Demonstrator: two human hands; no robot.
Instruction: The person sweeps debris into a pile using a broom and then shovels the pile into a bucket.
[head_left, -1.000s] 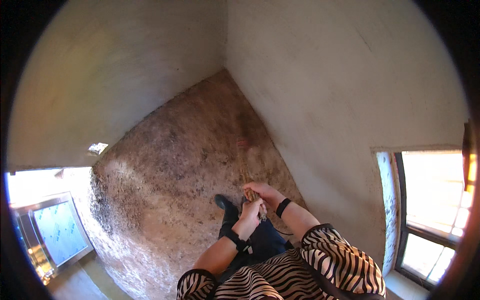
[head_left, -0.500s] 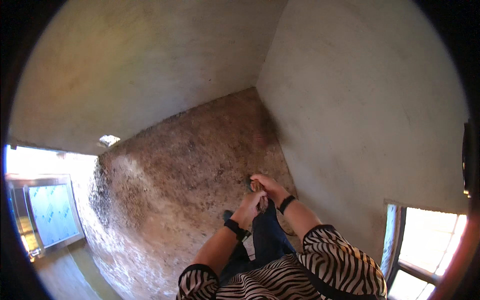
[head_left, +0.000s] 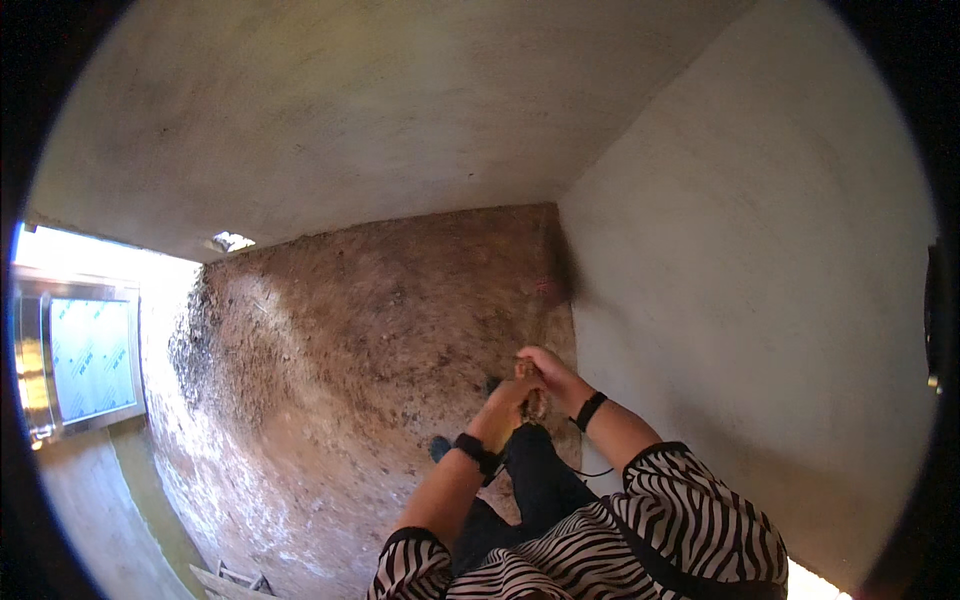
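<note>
"Where's the brown handle (head_left: 525, 369)?"
"Just below and right of centre, clasped by the left hand (head_left: 506, 404) and right hand (head_left: 550, 374)."
"Why both?"
"Likely for steadier control; its far end is too blurred to tell."

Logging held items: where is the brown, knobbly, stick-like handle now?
In the head view, the brown, knobbly handle sits slightly right of centre, gripped by the bare left hand nearer the body and the bare right hand farther out.

An unfinished room is seen; the kind of building cannot be told. This is shown by the rough, dirty floor (head_left: 340, 330), bare plastered walls (head_left: 330, 120), a ragged hole (head_left: 230, 242) and a film-covered panel (head_left: 92, 355).
</note>
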